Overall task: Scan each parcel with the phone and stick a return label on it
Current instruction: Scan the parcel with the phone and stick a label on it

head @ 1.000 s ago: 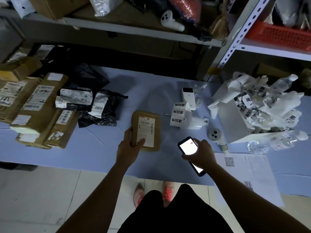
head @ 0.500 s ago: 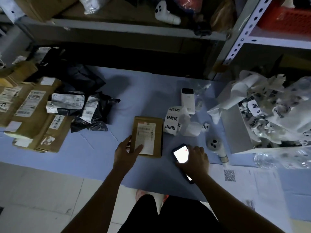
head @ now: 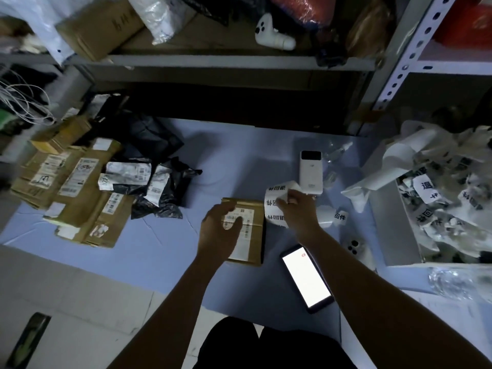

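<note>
Phone [head: 306, 279]: out of the right hand since a second ago. It lay screen-up and lit on the table [head: 226, 155], nearest the person. The scan looked done.
Left hand [head: 218, 230]: still on the parcel [head: 253, 217], pressing it flat with fingers loosely bent.
Parcel: mid-table, just left of the phone.
Right hand [head: 295, 211]: had moved up to the label strip [head: 277, 206], finger and thumb pinching its free end. Peeling a return label was probably next.
Around: a white power bank [head: 310, 173] just behind the strip and a box of waste backing paper [head: 386, 225] to the right. Stacked cartons [head: 74, 193] and black mailer bags [head: 165, 187] sat far left.
In the way: little — the curled strip overlapped the parcel's right edge.
</note>
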Available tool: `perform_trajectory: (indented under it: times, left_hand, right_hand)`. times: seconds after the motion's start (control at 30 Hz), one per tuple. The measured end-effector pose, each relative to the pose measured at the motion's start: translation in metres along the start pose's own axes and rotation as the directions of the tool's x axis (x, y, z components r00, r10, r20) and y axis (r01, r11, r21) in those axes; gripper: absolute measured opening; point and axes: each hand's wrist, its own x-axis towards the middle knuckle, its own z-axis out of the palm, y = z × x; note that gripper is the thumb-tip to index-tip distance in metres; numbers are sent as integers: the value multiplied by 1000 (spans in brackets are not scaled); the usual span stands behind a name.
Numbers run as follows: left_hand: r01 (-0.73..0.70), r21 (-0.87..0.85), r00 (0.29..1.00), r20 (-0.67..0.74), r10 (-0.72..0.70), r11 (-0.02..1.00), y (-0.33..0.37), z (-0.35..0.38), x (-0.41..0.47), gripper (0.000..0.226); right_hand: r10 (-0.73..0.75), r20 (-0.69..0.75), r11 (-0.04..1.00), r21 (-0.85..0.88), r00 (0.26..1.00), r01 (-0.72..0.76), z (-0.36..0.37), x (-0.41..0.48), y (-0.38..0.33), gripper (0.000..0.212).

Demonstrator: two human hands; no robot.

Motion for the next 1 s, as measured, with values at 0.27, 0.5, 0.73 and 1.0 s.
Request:
perform_trajectory:
  times: [0.27, 0.5, 0.73, 1.0]
  left_hand:
    - [-177, -179, 977, 86, 195, 968, 25, 18, 5, 40]
    - [-557, 8, 828, 90, 554, 830, 12, 20, 10, 25]
    - [-773, 163, 634, 209, 744, 613, 4, 5, 24, 24]
    - [-754, -41, 629, 245, 738, 656, 1, -2, 30, 24]
  right_hand:
    - [-205, 261, 977, 114, 943, 181, -12, -48, -15, 13]
    - [-265, 202, 961, -18, 943, 274, -13, -73, -22, 12]
    - [-343, 116, 913, -191, 932, 360, -5, -85, -24, 7]
    - [-427, 121, 830, -340, 896, 442, -1, -97, -32, 23]
